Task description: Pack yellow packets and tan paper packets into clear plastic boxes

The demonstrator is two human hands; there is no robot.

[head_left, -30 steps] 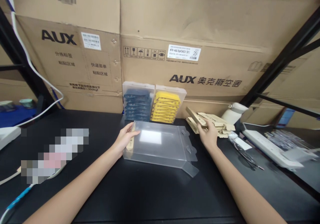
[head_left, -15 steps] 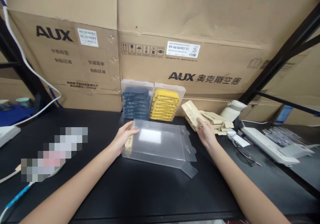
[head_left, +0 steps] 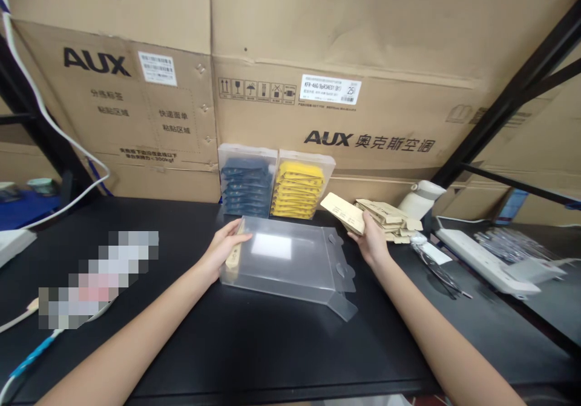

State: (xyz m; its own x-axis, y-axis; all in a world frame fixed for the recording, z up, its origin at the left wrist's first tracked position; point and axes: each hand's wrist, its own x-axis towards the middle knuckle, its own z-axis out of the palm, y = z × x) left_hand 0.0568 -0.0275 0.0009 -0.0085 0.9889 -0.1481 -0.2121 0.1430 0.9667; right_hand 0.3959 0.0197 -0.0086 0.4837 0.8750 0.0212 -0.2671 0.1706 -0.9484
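Note:
My left hand (head_left: pixel 228 245) is closed on the left end of a clear plastic box (head_left: pixel 290 261), which lies on its side on the black table. The box's flaps stand open at its right end. Inside, against the left end, a cream packet (head_left: pixel 234 255) shows beside my fingers. My right hand (head_left: pixel 373 242) grips a flat cream packet (head_left: pixel 344 211), tilted, above and to the right of the box's open end. Just behind that hand lies a pile of similar cream packets (head_left: pixel 393 219).
Behind stand a clear box of blue packets (head_left: pixel 246 185) and one of yellow packets (head_left: pixel 299 188), against large cardboard cartons (head_left: pixel 272 121). A white bottle (head_left: pixel 420 199), a cable (head_left: pixel 440 270) and a white power strip (head_left: pixel 488 261) are at the right. A blurred-out object (head_left: pixel 100 282) lies left.
My right hand has turned the cream packet flatter and drawn it slightly left and down, away from the pile. My left hand and the clear box have stayed put.

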